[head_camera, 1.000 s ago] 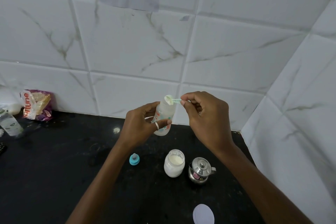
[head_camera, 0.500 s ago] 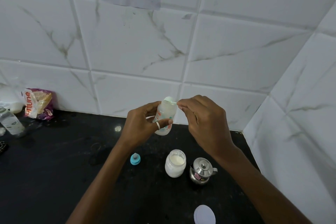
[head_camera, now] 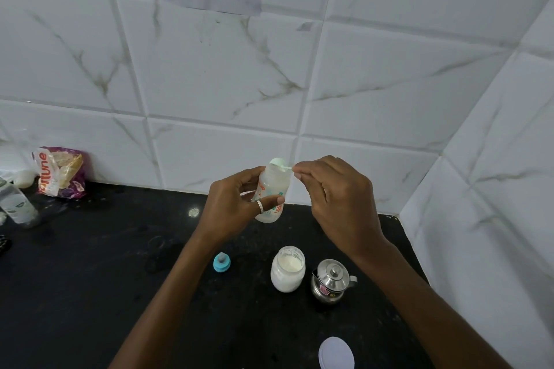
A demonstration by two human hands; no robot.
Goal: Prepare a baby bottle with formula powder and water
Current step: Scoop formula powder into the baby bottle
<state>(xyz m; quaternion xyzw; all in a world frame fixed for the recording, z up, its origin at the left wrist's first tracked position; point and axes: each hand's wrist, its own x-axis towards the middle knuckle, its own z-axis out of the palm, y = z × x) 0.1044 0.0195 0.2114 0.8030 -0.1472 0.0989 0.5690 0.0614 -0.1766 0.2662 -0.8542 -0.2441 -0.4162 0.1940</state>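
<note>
My left hand (head_camera: pixel 232 207) grips a small translucent baby bottle (head_camera: pixel 274 186) with printed markings, held up above the black counter (head_camera: pixel 90 278). My right hand (head_camera: pixel 332 198) pinches the handle of a pale green scoop (head_camera: pixel 278 164), whose bowl lies over the bottle's open mouth. Below stand an open jar of white formula powder (head_camera: pixel 287 268) and a small steel pot with a lid (head_camera: pixel 331 280). The bottle's blue nipple cap (head_camera: pixel 221 262) sits on the counter to the left of the jar.
A white round lid (head_camera: pixel 335 353) lies near the front edge. At the far left are a purple snack packet (head_camera: pixel 60 172) and a clear plastic bottle (head_camera: pixel 16 204). White marble-look tiled walls (head_camera: pixel 329 75) close in behind and on the right.
The scoop tipped down onto the bottle's mouth, then turned back so its bowl shows again over the opening. Both hands stay almost in the same place.
</note>
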